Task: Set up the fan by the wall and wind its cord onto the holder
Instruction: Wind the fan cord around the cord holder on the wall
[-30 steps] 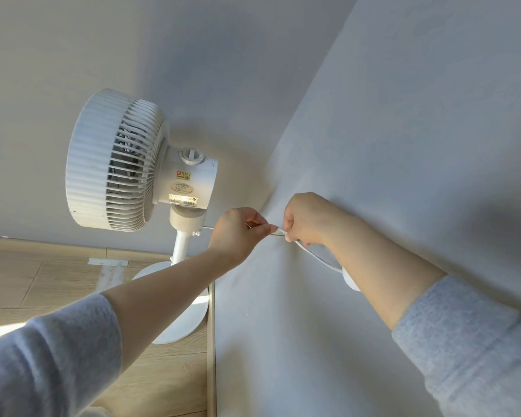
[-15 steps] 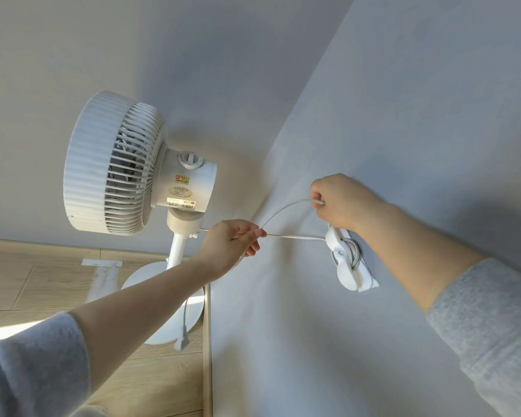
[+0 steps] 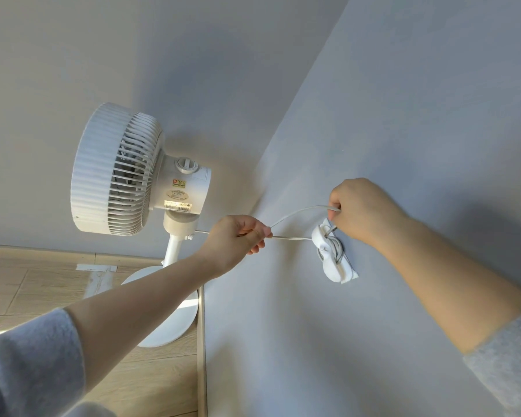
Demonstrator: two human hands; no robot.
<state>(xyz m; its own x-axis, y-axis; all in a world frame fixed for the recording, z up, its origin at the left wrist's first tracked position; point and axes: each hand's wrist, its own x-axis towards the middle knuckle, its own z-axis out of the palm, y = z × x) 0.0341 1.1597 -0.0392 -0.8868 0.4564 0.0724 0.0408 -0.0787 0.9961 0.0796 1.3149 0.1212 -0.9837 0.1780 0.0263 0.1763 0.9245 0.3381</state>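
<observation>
Wood-plank floor (image 3: 42,284); pale tape strip (image 3: 96,268) on it; baseboard (image 3: 201,341) alongside.

right hand (image 3: 358,209) | lifted above holder (image 3: 331,254) | cord (image 3: 298,212) looped up

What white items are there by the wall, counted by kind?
Pedestal fan: 1
Power cord: 1
Wall-mounted cord holder: 1
Total: 3

Corner of a domestic room: plain grey painted walls (image 3: 403,115), light wood-plank floor (image 3: 27,284) with skirting board (image 3: 73,251), and a white household pedestal fan (image 3: 118,170) standing by the wall.
</observation>
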